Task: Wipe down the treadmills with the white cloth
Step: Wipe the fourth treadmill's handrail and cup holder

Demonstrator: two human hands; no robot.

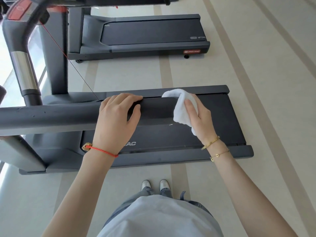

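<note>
Treadmills, two counted, are standing side by side on the pale striped floor, both decks running left to right across the view with the uprights at the left. The near treadmill is lying directly ahead of the person; the far treadmill is sitting well apart beyond it, a red badge showing on its side rail. One dark padded handrail of the near machine is stretching horizontally from the left edge toward the right, its free end pointing right and sitting above the belt. Two hands are working on that rail. The left hand is resting on top of it, fingers curling over the far side and thumb lying on the near face. The right hand is gripping the single white cloth, which is wrapping the rail's right end; the cloth is bunching under the palm, draping over the top, with the thumb pressing on it. The cloth is sitting just beside the left hand, not touching it. A red cord bracelet is circling the left wrist; two gold bracelets are circling the right.
</note>
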